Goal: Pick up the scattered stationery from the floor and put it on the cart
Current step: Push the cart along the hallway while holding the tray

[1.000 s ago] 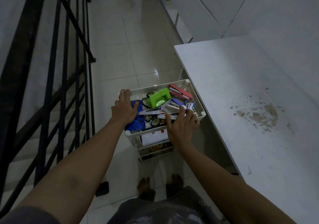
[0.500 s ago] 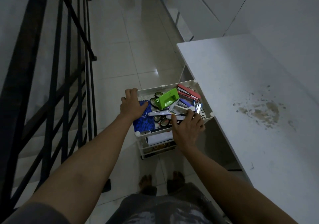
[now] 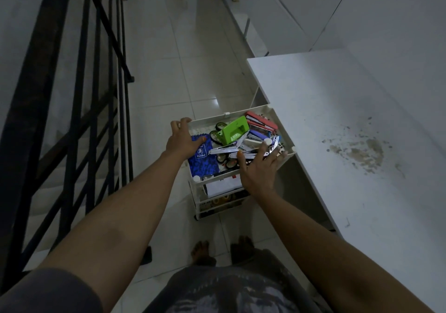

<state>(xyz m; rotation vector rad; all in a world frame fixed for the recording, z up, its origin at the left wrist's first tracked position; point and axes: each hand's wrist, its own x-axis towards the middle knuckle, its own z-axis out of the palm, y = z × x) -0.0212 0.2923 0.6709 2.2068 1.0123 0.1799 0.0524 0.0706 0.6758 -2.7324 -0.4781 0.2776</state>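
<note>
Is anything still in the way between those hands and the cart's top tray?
Nothing visible. The left hand grips the cart rim's left edge, and the right hand rests on the stationery already in the tray.

Both arms reach forward and down; the left hand (image 3: pixel 181 137) curls its fingers, the right hand (image 3: pixel 259 168) spreads flat.

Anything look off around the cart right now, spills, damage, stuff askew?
The white table beside the cart carries a brownish stain, with specks scattered around it. In the cart's top tray the stationery lies in a jumbled heap, staplers crossing over scissors. No stationery shows on the visible floor.
</note>
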